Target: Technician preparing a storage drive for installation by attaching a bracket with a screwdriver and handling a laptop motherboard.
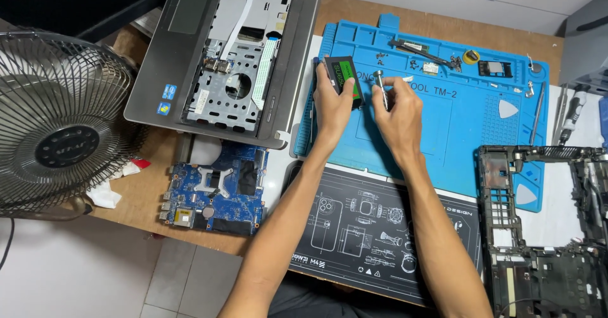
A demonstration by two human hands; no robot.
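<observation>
While the left hand [334,99] holds a black drive [345,79] tilted over the blue mat [456,122], the right hand [399,112] pinches a screwdriver [382,87] upright just beside it. Around lie a laptop cover [183,46], a blue board [215,188], a fan [57,122], a black frame [544,229] and small screws [453,62]; nothing blocks the hands.

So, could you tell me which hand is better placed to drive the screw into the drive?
The right hand: it already holds the screwdriver upright beside the black drive, while the left hand has its grip on that drive, steadying it.
</observation>
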